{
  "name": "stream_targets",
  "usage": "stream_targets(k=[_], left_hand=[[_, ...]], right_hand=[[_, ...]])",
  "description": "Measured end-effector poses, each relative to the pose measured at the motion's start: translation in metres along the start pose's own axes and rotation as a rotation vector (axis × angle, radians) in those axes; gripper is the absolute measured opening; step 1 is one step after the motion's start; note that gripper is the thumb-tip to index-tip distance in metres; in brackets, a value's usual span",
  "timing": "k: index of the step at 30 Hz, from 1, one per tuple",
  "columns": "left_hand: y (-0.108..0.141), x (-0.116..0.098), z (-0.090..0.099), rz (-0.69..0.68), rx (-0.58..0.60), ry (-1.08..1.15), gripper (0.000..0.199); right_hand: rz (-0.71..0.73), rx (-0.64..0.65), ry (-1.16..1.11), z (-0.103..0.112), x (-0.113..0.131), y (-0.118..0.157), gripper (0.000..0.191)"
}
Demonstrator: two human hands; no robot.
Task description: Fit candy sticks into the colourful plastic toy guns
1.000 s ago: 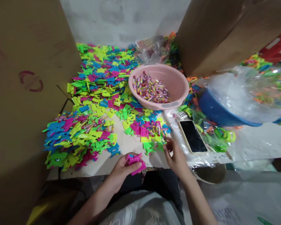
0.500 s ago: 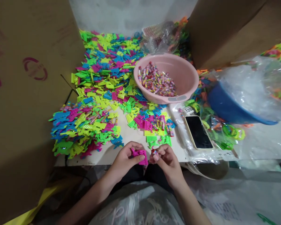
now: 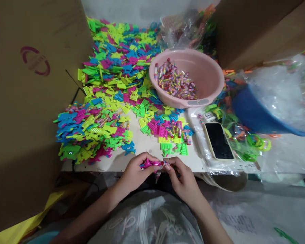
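Observation:
Just above the table's front edge, my left hand (image 3: 137,172) pinches a magenta plastic piece (image 3: 147,163). My right hand (image 3: 182,175) grips a small red-ended tube (image 3: 165,163) between thumb and fingers. The tube meets the right end of the piece; whether it sits inside cannot be seen. Beyond my hands lie loose slotted plastic pieces (image 3: 165,146) in green, yellow, magenta and blue, with several little tubes (image 3: 179,130) among them. To the left is a heap of pieces (image 3: 91,130) with tubes in some of them.
A pink basin (image 3: 210,79) holds many small tubes. A large pile of coloured pieces (image 3: 117,61) reaches the wall. On the right are a phone (image 3: 219,140) on plastic bags and a blue basin (image 3: 259,117). Cardboard boxes (image 3: 38,118) flank the table.
My hands have come together, bringing the tube against the magenta piece. That piece has turned and now shows its narrow edge. The camera view has shifted slightly.

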State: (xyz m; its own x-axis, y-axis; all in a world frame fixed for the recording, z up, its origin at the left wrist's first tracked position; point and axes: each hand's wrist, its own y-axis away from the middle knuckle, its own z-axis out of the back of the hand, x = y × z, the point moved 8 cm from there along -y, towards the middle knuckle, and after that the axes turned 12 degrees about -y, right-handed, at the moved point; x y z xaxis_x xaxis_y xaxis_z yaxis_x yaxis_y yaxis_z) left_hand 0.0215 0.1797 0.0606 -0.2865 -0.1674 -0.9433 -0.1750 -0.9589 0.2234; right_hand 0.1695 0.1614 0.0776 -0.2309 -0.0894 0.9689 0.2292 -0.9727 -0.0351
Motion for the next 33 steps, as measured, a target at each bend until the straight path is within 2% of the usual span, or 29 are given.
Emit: stream_targets(k=[5, 8, 11, 12, 15, 16, 20, 25, 31, 33], left_hand=[[0.0, 0.004, 0.005, 0.044, -0.029, 0.023, 0.012], [0.004, 0.016, 0.002, 0.103, -0.001, 0.034, 0.019], [0.015, 0.038, -0.005, 0.187, 0.047, 0.063, 0.024], [0.02, 0.046, -0.007, 0.212, 0.06, 0.069, 0.026], [0.035, 0.07, -0.017, 0.287, 0.103, 0.078, 0.03], [0.039, 0.077, -0.02, 0.313, 0.118, 0.087, 0.031], [0.051, 0.1, -0.033, 0.391, 0.147, 0.133, 0.039], [0.058, 0.111, -0.04, 0.424, 0.158, 0.136, 0.042], [0.065, 0.11, -0.039, 0.424, 0.139, 0.109, 0.039], [0.066, 0.111, -0.039, 0.428, 0.134, 0.099, 0.038]], right_hand=[[0.057, 0.028, 0.273, -0.016, 0.006, 0.002, 0.024], [-0.01, 0.146, 0.444, -0.03, -0.003, 0.006, 0.03], [-0.051, 0.274, 0.492, -0.043, -0.016, 0.017, 0.025], [-0.042, 0.306, 0.493, -0.048, -0.019, 0.023, 0.029], [-0.043, 0.36, 0.564, -0.062, -0.033, 0.04, 0.059], [-0.068, 0.373, 0.611, -0.065, -0.039, 0.044, 0.061], [-0.198, 0.457, 0.75, -0.075, -0.055, 0.054, 0.057], [-0.245, 0.572, 0.727, -0.08, -0.061, 0.056, 0.058], [-0.351, 0.551, 0.558, -0.079, -0.075, 0.066, 0.036], [-0.356, 0.544, 0.564, -0.079, -0.077, 0.07, 0.035]])
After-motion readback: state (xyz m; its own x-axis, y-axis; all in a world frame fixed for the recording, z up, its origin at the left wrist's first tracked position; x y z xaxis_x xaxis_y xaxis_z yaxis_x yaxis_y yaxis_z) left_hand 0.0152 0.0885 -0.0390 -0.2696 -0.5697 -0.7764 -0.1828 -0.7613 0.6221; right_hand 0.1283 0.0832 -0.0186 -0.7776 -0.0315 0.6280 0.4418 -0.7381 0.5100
